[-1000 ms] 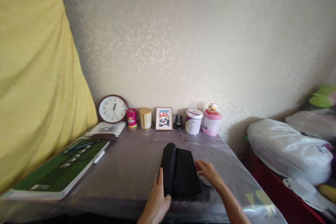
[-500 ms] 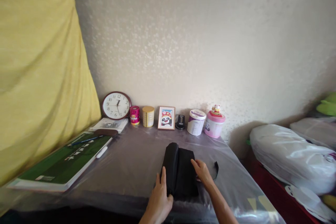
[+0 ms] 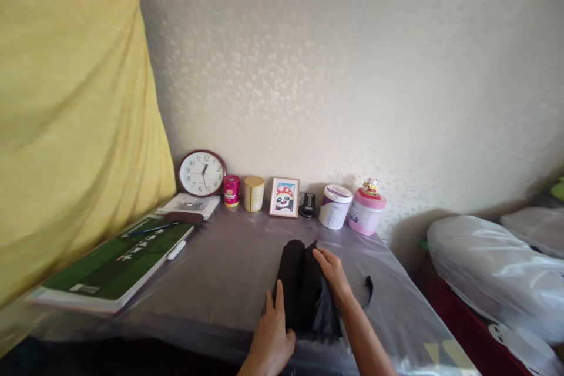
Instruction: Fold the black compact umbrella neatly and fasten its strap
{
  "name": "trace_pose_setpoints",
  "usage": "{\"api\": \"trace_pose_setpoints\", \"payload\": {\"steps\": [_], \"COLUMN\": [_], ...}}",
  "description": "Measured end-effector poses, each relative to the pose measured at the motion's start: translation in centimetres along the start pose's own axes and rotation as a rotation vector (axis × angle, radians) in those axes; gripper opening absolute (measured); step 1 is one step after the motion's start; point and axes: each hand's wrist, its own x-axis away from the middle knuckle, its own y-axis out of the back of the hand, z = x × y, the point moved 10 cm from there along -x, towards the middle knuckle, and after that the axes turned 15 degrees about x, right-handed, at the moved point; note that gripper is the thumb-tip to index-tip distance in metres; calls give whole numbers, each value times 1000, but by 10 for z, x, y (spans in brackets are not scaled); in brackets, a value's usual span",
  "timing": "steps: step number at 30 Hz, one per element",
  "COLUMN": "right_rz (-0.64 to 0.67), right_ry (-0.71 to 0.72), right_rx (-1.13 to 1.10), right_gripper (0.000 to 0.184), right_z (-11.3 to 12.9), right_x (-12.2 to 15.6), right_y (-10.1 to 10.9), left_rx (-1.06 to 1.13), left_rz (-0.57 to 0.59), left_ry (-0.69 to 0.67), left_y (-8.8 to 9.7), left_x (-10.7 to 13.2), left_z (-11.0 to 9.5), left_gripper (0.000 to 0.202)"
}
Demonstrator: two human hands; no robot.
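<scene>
A folded bundle of black fabric (image 3: 300, 288) lies near the front of the table, with a thick rounded roll along its left side and a flap on its right. My left hand (image 3: 272, 329) holds the roll at its lower left, index finger stretched along the side and thumb near the bottom end. With fingers closed on the flap's upper right edge, my right hand (image 3: 331, 270) keeps it lifted toward the roll; a shinier dark underside shows beneath. A black strap (image 3: 369, 289) sticks out right of my right wrist. The exact kind of item is unclear.
Along the wall stand a clock (image 3: 202, 173), a pink can (image 3: 231, 191), a yellow-lidded can (image 3: 254, 194), a framed panda picture (image 3: 284, 197), a small black device (image 3: 308, 205) and two tubs. A green book (image 3: 118, 264) lies left; white bags (image 3: 493, 270) bulge at right.
My right hand has raised the flap and moved it left toward the roll, exposing its underside. My left hand stays at the roll. The view has shifted slightly.
</scene>
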Motion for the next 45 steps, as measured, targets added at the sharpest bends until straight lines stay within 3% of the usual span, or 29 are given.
{"api": "trace_pose_setpoints", "payload": {"steps": [7,11,16,20,23,27,32,40,45], "right_rz": [115,132,140,197,242,269,330,215,216], "right_ry": [-7,4,25,74,145,236,344,624,619], "right_rx": [157,291,455,479,435,411,416,359,413], "right_gripper": [43,33,24,22,22,23,24,31,31], "right_z": [15,16,21,29,36,44,53,68,50], "right_x": [-16,-17,-14,-8,-3,4,16,48,23], "right_y": [-68,-86,-87,-92,-97,-100,-99,-75,-86], "left_rx": [-47,-98,-126,-145,-180,-199,-194,-206,-193], "left_rz": [34,43,54,29,-62,-52,4,41,67], "left_ry": [33,31,48,10,-123,-312,-228,-131,-39], "left_y": [1,0,0,12,29,24,2,-9,-9], "left_x": [2,1,2,10,16,15,-2,-5,-5], "left_z": [-4,-5,3,3,-17,-47,-33,-24,-21], "left_gripper": [86,85,82,64,41,37,67,72,75]}}
